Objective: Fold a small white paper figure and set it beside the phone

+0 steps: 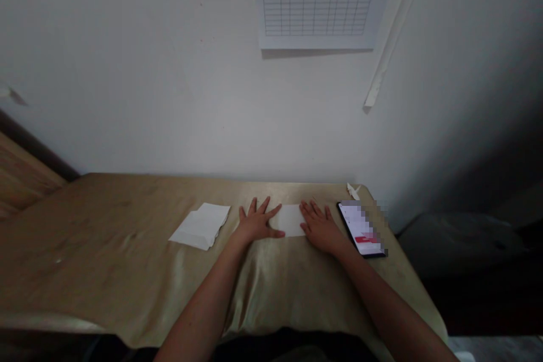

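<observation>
A white sheet of paper lies flat on the table between my two hands. My left hand rests at its left side with fingers spread, the thumb and index finger touching the paper's edge. On the right side my right hand lies flat, its fingertips over the paper's right edge. Neither hand grips anything. Left of my left hand lies a small stack of white papers, loosely piled. A phone with a lit screen, partly pixelated, is beside my right hand.
A tan cloth covers the table, with wrinkles near the front. A small folded white paper piece sits at the back right corner. Behind stands a white wall with a printed grid sheet and a cable cover strip.
</observation>
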`<act>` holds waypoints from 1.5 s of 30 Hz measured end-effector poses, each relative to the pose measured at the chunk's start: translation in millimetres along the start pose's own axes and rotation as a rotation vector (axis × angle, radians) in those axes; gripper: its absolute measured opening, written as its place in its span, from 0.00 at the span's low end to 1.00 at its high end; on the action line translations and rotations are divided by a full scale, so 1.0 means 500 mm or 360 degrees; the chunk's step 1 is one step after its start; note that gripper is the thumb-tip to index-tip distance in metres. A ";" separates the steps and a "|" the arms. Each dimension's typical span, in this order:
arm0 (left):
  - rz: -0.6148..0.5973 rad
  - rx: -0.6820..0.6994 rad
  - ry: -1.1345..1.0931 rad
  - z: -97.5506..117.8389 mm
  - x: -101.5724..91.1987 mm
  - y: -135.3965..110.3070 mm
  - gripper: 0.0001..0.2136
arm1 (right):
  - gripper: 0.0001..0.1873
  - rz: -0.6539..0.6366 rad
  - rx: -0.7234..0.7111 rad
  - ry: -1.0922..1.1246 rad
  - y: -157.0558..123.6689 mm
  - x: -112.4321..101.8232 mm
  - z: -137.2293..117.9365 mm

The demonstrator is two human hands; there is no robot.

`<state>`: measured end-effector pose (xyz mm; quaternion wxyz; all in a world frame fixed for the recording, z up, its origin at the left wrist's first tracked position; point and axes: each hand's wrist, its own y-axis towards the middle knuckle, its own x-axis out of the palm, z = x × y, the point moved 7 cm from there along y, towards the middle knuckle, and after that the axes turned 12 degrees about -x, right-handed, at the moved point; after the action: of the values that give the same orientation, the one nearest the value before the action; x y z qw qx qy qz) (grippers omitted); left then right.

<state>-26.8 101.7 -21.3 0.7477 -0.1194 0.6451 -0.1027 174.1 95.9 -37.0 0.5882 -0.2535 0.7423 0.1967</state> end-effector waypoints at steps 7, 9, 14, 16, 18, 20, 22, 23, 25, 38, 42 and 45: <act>-0.0031 -0.0043 0.0019 -0.005 0.002 0.002 0.54 | 0.39 0.0006 0.0096 0.0019 -0.003 0.004 0.021; -0.0022 -0.0057 0.0012 -0.006 0.003 0.003 0.56 | 0.41 0.0042 0.0122 0.0032 -0.005 0.002 0.025; 0.0063 -0.0068 -0.0059 -0.005 -0.001 -0.001 0.60 | 0.44 0.0133 0.0201 0.0110 -0.010 -0.013 0.031; 0.0133 0.0009 -0.0126 0.005 -0.010 -0.006 0.58 | 0.43 0.0211 0.0173 0.0154 -0.009 -0.023 0.030; 0.0205 0.0158 -0.0188 0.021 -0.022 -0.013 0.53 | 0.37 0.0312 0.0051 0.0209 -0.006 -0.033 0.024; 0.0268 0.0318 -0.0227 0.036 -0.032 -0.020 0.42 | 0.27 0.0402 -0.0143 0.0285 -0.002 -0.040 0.014; 0.0275 0.0442 -0.0252 0.045 -0.033 -0.025 0.31 | 0.18 0.0433 -0.0296 0.0382 0.000 -0.040 0.008; 0.0258 0.0484 -0.0268 0.047 -0.032 -0.026 0.27 | 0.16 0.0439 -0.0337 0.0427 0.000 -0.039 0.008; 0.0210 0.0533 -0.0306 0.047 -0.026 -0.028 0.25 | 0.16 0.0432 -0.0366 0.0496 -0.001 -0.038 0.011; 0.0137 0.0496 -0.0329 0.040 -0.029 -0.027 0.22 | 0.24 0.0246 -0.0369 0.0549 -0.016 -0.053 0.008; 0.0132 0.0513 -0.0323 0.041 -0.029 -0.031 0.24 | 0.18 0.0226 -0.0357 0.0535 -0.017 -0.057 0.007; 0.0161 0.0513 -0.0298 0.041 -0.022 -0.029 0.34 | 0.21 0.0198 -0.0298 0.0531 -0.013 -0.052 0.011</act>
<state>-8.3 92.1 -3.5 0.8181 0.0255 0.5530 -0.1553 186.9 97.6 -13.1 0.4177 -0.2899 0.8221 0.2561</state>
